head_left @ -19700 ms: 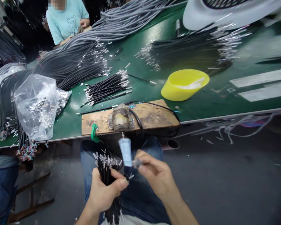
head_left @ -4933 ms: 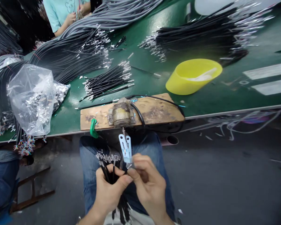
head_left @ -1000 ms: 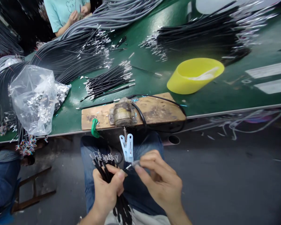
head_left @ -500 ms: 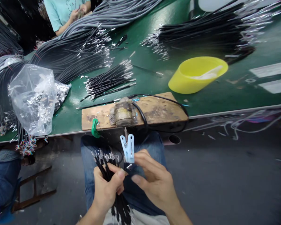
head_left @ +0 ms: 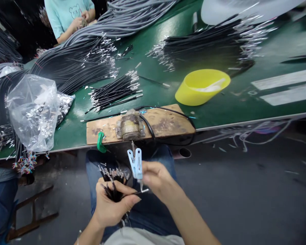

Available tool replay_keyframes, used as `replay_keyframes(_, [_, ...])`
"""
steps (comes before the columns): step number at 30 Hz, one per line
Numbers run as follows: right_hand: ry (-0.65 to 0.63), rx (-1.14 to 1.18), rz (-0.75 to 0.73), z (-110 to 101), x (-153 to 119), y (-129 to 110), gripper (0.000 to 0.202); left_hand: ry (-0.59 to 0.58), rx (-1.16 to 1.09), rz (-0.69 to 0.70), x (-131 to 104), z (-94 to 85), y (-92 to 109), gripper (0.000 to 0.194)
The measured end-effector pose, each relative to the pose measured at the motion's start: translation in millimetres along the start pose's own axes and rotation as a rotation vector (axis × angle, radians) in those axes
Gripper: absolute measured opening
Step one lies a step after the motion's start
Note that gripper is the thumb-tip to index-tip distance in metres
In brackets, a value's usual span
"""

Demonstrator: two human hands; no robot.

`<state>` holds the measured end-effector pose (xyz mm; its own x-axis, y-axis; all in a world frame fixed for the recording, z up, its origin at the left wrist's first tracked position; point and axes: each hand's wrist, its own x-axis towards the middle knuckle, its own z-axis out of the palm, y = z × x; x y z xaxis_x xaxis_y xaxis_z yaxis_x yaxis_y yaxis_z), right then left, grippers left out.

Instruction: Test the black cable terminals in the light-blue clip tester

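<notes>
My left hand (head_left: 112, 204) is closed round a bundle of short black cables (head_left: 113, 177), their silvery ends pointing up. Between its thumb and forefinger one cable sticks out to the right, with a pale bare tip (head_left: 144, 191). A light-blue clothespin (head_left: 135, 164) hangs at the thin metal shaft of a small motor (head_left: 130, 126). My right hand (head_left: 156, 178) has its thumb and fingers drawn together against the lower right side of the clothespin. A thin whitish strand shows between the clothespin's lower end and the cable tip; whether they are joined is unclear.
The motor is fixed on a wooden board (head_left: 165, 120) with a green clamp (head_left: 101, 142) at the table edge. Cut cables (head_left: 114, 90), a yellow cup (head_left: 193, 89) and a plastic bag (head_left: 32, 109) lie on the green table. A co-worker (head_left: 66, 17) sits across.
My left hand has turned, bringing the single cable's tip under the clothespin. My right hand's fingers have drawn together at the clothespin's lower end. The whole view has shifted slightly.
</notes>
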<state>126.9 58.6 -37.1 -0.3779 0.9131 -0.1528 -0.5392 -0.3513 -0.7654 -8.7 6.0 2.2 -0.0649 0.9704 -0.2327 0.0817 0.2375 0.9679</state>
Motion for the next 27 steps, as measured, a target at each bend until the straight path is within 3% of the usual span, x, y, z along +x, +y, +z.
replay_keyframes(8, [0.089,0.119,0.009,27,25,-20,0.041,0.154,0.001,0.098,2,-0.4,5,0.006])
replay_keyframes(12, [0.105,0.294,0.015,32,23,-14,0.034,0.14,-0.038,0.092,9,7.0,2,0.01])
replay_keyframes(17, [0.045,0.374,0.077,25,22,0,0.037,0.1,-0.073,0.07,11,12.0,2,0.016])
replay_keyframes(22, [0.1,0.265,0.032,6,21,14,0.042,0.079,-0.064,0.033,5,8.6,1,0.018])
replay_keyframes(27, [0.261,-0.073,-0.243,-8,-5,14,0.021,0.085,-0.005,-0.025,-3,3.6,-7,0.017])
